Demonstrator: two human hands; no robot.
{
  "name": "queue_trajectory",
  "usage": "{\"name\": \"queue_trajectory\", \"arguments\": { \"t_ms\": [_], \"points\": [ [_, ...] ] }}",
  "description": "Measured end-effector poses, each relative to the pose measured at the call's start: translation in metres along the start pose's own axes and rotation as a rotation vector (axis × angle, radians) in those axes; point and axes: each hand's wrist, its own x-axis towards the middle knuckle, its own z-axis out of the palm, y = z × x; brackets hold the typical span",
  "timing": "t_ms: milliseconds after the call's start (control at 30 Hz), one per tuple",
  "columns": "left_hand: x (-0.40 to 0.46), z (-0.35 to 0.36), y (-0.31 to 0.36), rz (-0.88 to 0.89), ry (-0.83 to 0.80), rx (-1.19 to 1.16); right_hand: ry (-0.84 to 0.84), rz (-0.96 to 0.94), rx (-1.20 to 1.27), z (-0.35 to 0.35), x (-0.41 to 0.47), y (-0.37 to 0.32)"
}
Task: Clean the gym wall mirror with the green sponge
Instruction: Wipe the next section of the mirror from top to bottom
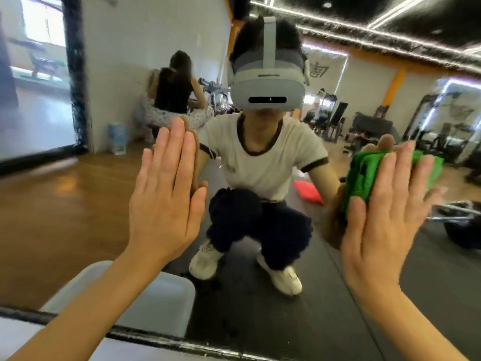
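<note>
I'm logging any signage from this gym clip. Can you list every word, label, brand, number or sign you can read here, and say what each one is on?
No text can be read here.
Emblem on the white wall reflected in the mirror: a dark graphic mark, too blurred to read.
Small mark on the chest of the white shirt: too small and blurred.
Blue-and-white box on the floor: print is blurred.
Headset: no readable brand.

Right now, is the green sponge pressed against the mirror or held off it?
Pressed: the right hand flattens the green sponge against the mirror.
</note>
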Motion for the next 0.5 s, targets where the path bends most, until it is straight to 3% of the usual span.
{"name": "queue_trajectory", "arguments": {
  "t_ms": [67,167,267,400,500],
  "points": [
    [0.001,0.0,-0.001,0.007,0.005,-0.001,-0.026,-0.08,-0.02,0.02,0.002,-0.046],
    [0.002,-0.002,-0.001,0.007,-0.005,-0.015,-0.084,-0.387,0.011,0.047,-0.002,-0.103],
    [0.002,-0.004,0.0,0.009,-0.014,-0.02,-0.088,-0.563,-0.035,0.044,-0.005,-0.079],
    [0.001,-0.003,0.001,0.007,0.013,-0.001,-0.126,-0.449,-0.166,0.006,-0.032,0.007],
    [0.001,-0.002,0.003,0.007,0.031,0.01,-0.128,-0.315,-0.116,0.01,-0.044,0.0]
  ]
}}
